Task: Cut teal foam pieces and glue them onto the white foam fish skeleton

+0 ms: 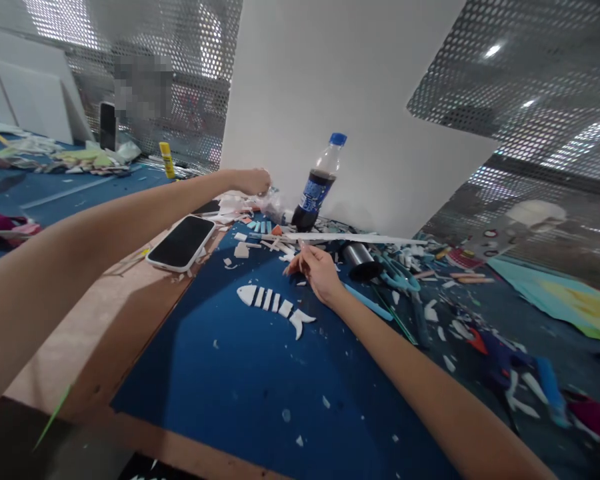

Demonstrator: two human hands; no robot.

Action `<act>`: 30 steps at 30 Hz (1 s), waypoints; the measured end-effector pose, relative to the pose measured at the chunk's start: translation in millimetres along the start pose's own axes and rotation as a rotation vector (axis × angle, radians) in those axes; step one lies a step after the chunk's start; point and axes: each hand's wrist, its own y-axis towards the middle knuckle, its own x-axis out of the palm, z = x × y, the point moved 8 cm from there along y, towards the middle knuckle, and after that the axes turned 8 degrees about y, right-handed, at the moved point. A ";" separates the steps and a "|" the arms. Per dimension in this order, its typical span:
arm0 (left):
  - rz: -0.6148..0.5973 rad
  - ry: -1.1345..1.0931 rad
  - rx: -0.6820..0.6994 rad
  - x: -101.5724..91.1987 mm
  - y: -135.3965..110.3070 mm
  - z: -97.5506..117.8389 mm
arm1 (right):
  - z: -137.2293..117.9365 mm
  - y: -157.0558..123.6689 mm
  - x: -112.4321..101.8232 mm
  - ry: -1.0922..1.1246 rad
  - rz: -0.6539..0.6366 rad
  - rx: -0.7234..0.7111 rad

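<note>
My left hand point(254, 181) reaches to the back of the blue mat, its fingers closed at the top of a crumpled clear plastic bag point(275, 208). Loosely curled and partly spread, the fingers of my right hand point(319, 272) are close to a long white strip point(355, 237); nothing shows in them. A fish skeleton of separate white foam pieces point(267, 299) lies on the blue mat point(220, 387) in front of that hand. Behind it, a cola bottle point(316, 190) with a blue cap stands tilted in the view among small white and teal scraps.
A phone point(183, 243) lies left of the mat. Right of my right hand are a dark spool point(363, 260), blue-handled scissors point(403, 275) and a hot glue gun point(500, 357). A white board point(360, 80) rises behind. A yellow glue stick point(167, 160) stands at back left.
</note>
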 end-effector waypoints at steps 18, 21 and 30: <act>-0.119 0.146 0.086 -16.6 -12.9 19.7 | -1.6 -0.6 -0.2 -0.007 0.017 -0.007; -0.141 0.176 0.029 -22.4 -5.1 10.1 | -1.3 -0.5 -1.0 -0.012 0.024 -0.009; 0.142 0.202 -0.167 -85.2 -24.7 53.8 | -0.3 -0.6 -1.1 -0.014 0.030 -0.021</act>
